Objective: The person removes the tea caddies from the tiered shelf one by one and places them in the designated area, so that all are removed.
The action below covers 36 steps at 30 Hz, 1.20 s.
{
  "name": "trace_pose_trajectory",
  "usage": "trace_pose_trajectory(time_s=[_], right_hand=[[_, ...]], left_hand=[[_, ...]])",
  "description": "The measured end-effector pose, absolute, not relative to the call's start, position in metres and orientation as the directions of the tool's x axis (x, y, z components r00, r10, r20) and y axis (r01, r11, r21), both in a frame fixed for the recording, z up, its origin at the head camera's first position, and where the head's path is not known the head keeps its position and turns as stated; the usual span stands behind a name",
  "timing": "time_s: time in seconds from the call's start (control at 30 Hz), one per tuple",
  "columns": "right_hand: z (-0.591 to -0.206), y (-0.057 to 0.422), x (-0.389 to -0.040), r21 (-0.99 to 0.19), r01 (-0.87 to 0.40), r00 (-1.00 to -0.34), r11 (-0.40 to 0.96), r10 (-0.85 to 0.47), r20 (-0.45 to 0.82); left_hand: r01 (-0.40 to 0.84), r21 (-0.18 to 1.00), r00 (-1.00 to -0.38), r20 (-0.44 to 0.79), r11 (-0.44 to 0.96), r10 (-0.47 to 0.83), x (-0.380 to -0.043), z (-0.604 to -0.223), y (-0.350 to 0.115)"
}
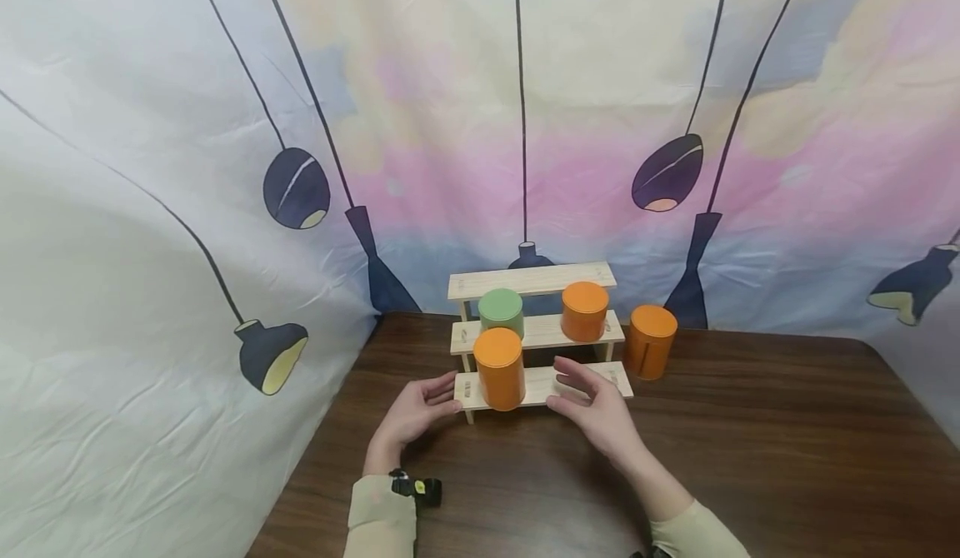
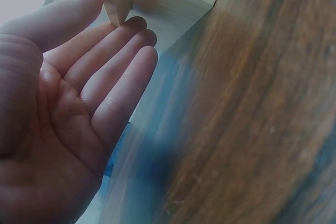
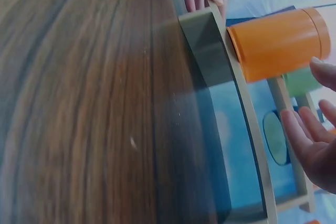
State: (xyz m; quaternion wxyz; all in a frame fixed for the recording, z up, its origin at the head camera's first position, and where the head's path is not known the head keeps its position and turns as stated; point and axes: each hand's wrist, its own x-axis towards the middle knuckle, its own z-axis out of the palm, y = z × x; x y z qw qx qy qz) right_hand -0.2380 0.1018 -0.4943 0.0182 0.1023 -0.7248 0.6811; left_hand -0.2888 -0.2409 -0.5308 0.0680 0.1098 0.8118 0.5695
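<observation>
Green tin (image 1: 501, 306) on shelf (image 1: 532, 280), partly behind front orange tin (image 1: 500, 371)

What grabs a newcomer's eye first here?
The front orange tin, on the lowest tier of the wooden stand. Next, the green tin and another orange tin on the middle tier, with a third orange tin on the table to the right. Behind, dark lamps printed on a pastel backdrop.

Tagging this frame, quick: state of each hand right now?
Left hand: open, at the left end of the wooden rack.
Right hand: open, holding nothing, near the rack's bottom shelf.
</observation>
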Motion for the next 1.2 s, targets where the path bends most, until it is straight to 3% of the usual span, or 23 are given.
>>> trace_pose_trajectory(time_s=[0.47, 1.2], right_hand=[[-0.506, 0.055, -0.240, -0.977, -0.209, -0.974, 0.034, -0.096, 0.205], [-0.500, 0.038, -0.242, -0.959, -0.278, -0.960, 0.054, -0.036, 0.276]], left_hand=[[0.089, 0.941, -0.968, 0.004, 0.325, 0.252, -0.284, -0.529, -0.244], [0.087, 0.939, -0.969, 0.001, 0.334, 0.248, -0.288, -0.530, -0.241]])
